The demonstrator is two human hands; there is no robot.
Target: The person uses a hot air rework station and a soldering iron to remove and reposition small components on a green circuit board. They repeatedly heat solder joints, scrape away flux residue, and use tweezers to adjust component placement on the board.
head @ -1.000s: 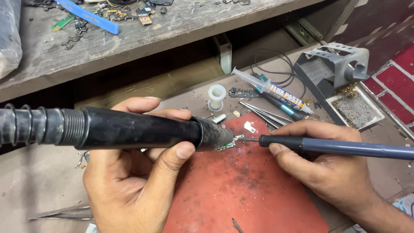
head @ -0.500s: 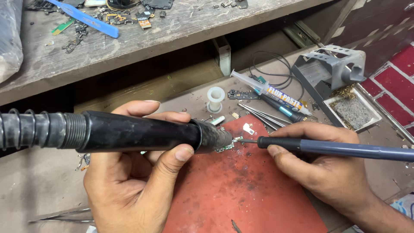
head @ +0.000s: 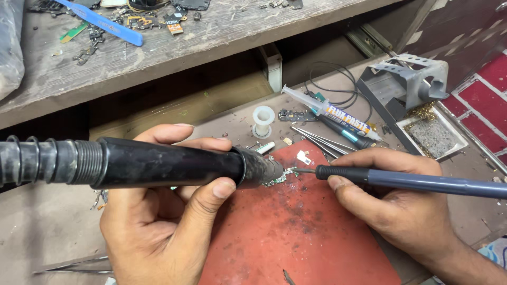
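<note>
- Head view, left hand [head: 158, 232]: grip pressed around a black hot-air handle [head: 163, 168], thumb on the near side, fingers wrapped over the far side; ribbed hose runs off to the left edge.
- Handle nozzle [head: 264, 171]: grey metal, pointing right, its tip just over a small green circuit board [head: 279, 178].
- Circuit board: lies near the far edge of a red mat [head: 296, 237], between the two hands.
- Right hand [head: 401, 206]: grip pinching a blue-grey soldering iron [head: 422, 182], thumb below and fingers above; metal tip points left and meets the board beside the nozzle.
- Red mat: scuffed and darkened in the middle, resting on the grey surface [head: 42, 232].
- Flux syringe [head: 330, 111]: lies slanted beyond the mat, clear barrel with a printed label.
- Tweezers [head: 317, 138]: several metal pairs, just beside the syringe.
- White spool [head: 263, 119]: upright, far side of the mat.
- Iron stand [head: 406, 82]: grey metal, far right, with a tray of brass wool [head: 422, 112] beside it.
- Wooden shelf [head: 185, 31]: above, carrying a blue strip tool [head: 100, 22] and scattered small parts.
</note>
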